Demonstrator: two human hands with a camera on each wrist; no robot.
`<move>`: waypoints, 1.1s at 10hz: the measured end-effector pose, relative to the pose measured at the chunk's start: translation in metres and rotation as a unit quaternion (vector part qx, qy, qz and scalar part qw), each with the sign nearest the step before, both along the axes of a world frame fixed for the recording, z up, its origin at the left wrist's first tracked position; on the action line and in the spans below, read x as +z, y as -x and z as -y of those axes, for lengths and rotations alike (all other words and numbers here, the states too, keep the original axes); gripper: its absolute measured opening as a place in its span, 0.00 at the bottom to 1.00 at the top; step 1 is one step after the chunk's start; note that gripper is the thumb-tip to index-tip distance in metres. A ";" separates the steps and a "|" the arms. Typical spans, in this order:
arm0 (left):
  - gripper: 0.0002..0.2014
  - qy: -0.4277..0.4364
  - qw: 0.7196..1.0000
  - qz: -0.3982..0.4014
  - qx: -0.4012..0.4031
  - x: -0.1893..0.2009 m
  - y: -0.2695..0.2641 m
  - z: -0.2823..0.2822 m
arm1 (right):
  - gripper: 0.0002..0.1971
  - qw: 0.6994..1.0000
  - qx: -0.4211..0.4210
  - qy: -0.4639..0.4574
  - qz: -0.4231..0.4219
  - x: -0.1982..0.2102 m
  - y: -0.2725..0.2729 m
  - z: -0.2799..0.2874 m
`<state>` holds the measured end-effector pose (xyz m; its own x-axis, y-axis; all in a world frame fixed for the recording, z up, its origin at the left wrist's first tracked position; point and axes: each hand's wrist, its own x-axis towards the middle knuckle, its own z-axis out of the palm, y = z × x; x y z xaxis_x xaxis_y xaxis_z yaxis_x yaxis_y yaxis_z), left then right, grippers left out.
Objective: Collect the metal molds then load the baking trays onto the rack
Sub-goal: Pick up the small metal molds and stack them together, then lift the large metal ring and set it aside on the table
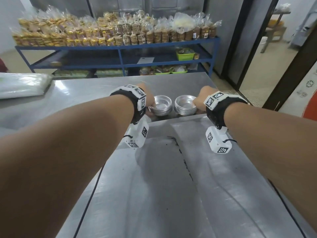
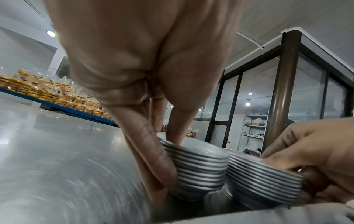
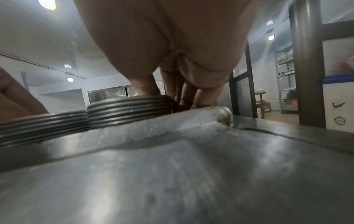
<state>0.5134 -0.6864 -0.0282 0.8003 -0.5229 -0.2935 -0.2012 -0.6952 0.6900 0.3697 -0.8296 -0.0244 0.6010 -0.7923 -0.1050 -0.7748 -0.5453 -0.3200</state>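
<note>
**On the steel worktop, two nested stacks of molds sit in both hands**

Across the brushed stainless-steel worktop [image 1: 72, 93], the largest thing near the person is the wide, shallow grey metal baking tray [image 1: 171, 186], which lies flat between the forearms. By its look it is stiff and broad, so it is probably best carried by its two raised rims, one in each hand.

Just past the tray's far rim, the two stacks of small round silver metal molds stand side by side, nearly touching. The left stack of molds [image 2: 199, 171] is pinched by the left hand [image 1: 147, 98], thumb dipped inside the top mold and fingers [image 2: 161, 165] curled down the outer rims. The right stack of molds [image 1: 186, 105] is held likewise by the right hand [image 1: 204, 97], thumb over the top edge; its fingers beyond are mostly hidden.

Each mold looks thin, light and slick, though nested they likely gain weight. A stack may shed its lower pieces, so fingers probably belong under the bottom mold.
</note>
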 end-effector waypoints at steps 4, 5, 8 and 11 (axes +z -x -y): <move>0.12 0.029 0.999 0.003 -0.043 0.030 0.016 -0.054 | 0.12 0.999 0.014 0.035 0.009 0.019 0.013 -0.027; 0.10 0.048 0.997 0.013 -0.053 0.046 0.022 -0.088 | 0.11 0.998 0.039 0.051 0.015 0.032 0.022 -0.050; 0.07 0.063 0.997 0.033 -0.034 0.099 0.035 -0.242 | 0.06 0.992 0.112 0.051 0.015 0.092 0.032 -0.190; 0.06 0.061 0.992 0.106 0.009 0.140 0.032 -0.458 | 0.09 0.984 0.176 -0.009 0.036 0.146 0.015 -0.413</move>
